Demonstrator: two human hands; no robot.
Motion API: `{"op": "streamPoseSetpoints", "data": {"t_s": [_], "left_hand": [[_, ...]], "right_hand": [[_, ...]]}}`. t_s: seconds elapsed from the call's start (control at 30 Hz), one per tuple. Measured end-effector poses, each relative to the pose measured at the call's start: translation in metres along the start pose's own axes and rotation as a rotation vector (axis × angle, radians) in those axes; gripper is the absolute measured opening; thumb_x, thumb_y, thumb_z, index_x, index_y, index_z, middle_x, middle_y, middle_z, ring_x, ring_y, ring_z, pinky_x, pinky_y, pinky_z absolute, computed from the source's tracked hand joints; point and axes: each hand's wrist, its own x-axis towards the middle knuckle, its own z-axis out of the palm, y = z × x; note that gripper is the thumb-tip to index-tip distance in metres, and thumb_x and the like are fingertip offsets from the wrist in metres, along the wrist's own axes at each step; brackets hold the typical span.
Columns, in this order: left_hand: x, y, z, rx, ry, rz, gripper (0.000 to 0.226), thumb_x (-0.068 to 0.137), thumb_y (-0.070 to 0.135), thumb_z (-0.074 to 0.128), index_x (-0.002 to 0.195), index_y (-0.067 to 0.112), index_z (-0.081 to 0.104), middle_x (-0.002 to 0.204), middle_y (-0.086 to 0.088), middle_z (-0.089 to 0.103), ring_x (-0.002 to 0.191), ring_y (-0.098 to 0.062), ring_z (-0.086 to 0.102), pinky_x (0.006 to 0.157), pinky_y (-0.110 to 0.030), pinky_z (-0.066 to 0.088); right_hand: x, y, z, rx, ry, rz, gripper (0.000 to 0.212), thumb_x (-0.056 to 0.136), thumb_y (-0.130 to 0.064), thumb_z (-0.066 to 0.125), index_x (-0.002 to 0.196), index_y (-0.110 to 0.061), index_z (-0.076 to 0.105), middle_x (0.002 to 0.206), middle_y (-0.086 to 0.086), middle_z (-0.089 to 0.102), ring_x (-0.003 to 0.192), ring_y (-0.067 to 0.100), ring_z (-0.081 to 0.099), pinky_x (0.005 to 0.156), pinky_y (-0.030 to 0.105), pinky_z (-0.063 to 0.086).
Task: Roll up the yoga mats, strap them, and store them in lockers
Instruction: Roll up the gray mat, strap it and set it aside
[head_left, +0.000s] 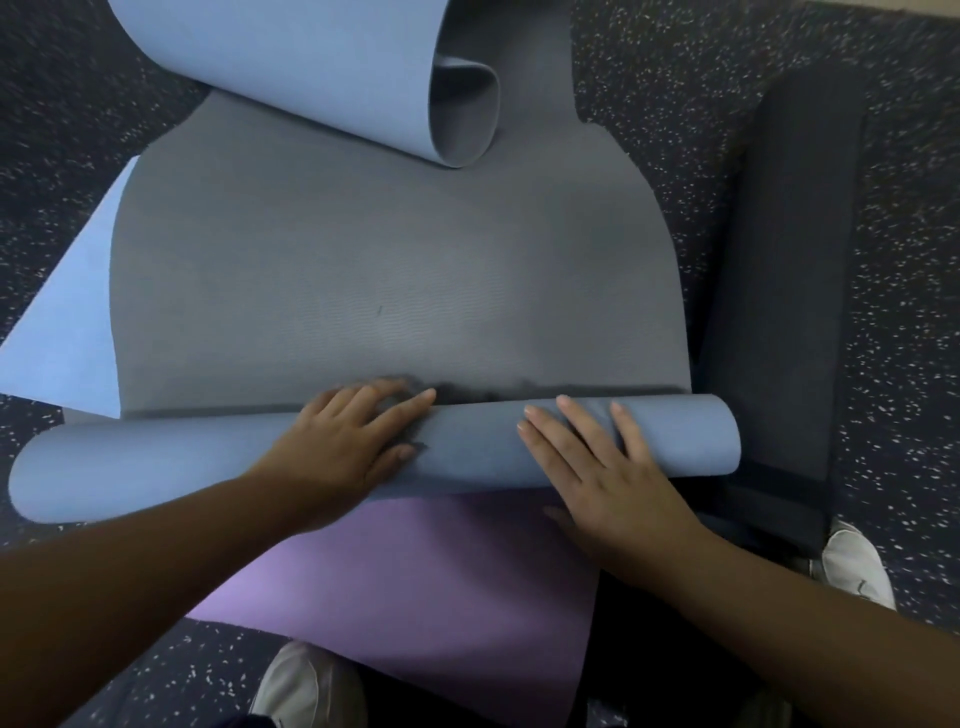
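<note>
Both hands' grip lies flat, fingers apart, left hand (345, 441) and right hand (597, 467), on the rolled mat (467, 447) over speckled floor (883, 260).

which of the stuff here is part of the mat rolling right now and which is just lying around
In the job:
- blue-grey mat, its near end rolled into a tube
- left hand and right hand, both pressing on the roll

Lying about:
- purple mat under the roll
- dark mat, flat to the right
- white shoes
- speckled floor

Three mats (395, 291) – two shoes (857, 564).
</note>
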Motion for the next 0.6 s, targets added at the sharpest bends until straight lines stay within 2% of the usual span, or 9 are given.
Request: {"op": "streamPoseSetpoints", "data": {"t_s": [0.1,0.2,0.3,0.37,0.43,0.6], "left_hand": [[-0.004,0.010,0.004,0.088,0.069,0.100,0.053,0.100,0.048,0.023,0.146,0.023,0.031,0.138,-0.014,0.051,0.125,-0.032,0.048,0.103,-0.048,0.034],[-0.010,0.017,0.013,0.149,0.094,0.155,0.065,0.091,0.042,0.040,0.152,0.028,0.019,0.145,-0.017,0.042,0.135,-0.034,0.035,0.107,-0.053,0.027],[-0.010,0.016,0.017,0.195,0.091,0.169,0.071,0.088,0.043,0.042,0.153,0.029,0.016,0.150,-0.017,0.034,0.139,-0.034,0.028,0.108,-0.055,0.023],[-0.006,0.012,0.016,0.222,0.065,0.180,0.073,0.086,0.046,0.042,0.152,0.028,0.017,0.151,-0.017,0.034,0.139,-0.034,0.027,0.107,-0.054,0.024],[0.002,0.005,0.015,0.249,0.031,0.183,0.077,0.083,0.050,0.041,0.152,0.029,0.016,0.151,-0.016,0.034,0.139,-0.032,0.027,0.106,-0.055,0.026],[0.025,-0.005,0.006,0.287,-0.046,0.144,0.077,0.080,0.059,0.038,0.150,0.030,0.022,0.149,-0.013,0.040,0.135,-0.034,0.039,0.097,-0.061,0.039]], "right_hand": [[0.014,0.005,-0.004,0.006,-0.051,0.056,0.096,0.065,-0.050,0.076,0.143,-0.012,0.035,0.146,0.002,0.046,0.134,0.030,0.042,0.102,0.061,0.035],[0.028,0.012,-0.005,0.022,-0.035,0.088,0.091,0.067,-0.048,0.077,0.141,-0.014,0.038,0.142,0.001,0.050,0.133,0.031,0.044,0.102,0.063,0.033],[0.038,0.019,-0.005,0.007,-0.034,0.060,0.076,0.075,-0.046,0.068,0.140,-0.012,0.046,0.139,0.001,0.053,0.131,0.031,0.047,0.101,0.063,0.034],[0.041,0.020,-0.005,-0.006,-0.049,0.069,0.062,0.085,-0.042,0.050,0.138,-0.012,0.049,0.138,0.001,0.054,0.131,0.030,0.047,0.101,0.062,0.034],[0.042,0.020,-0.003,0.022,-0.040,0.104,0.056,0.087,-0.034,0.037,0.137,-0.011,0.050,0.138,0.003,0.055,0.129,0.028,0.049,0.101,0.060,0.036],[0.037,0.021,-0.002,0.079,-0.011,0.149,0.057,0.083,-0.032,0.036,0.134,-0.008,0.045,0.140,0.010,0.051,0.128,0.028,0.049,0.101,0.055,0.038]]}}
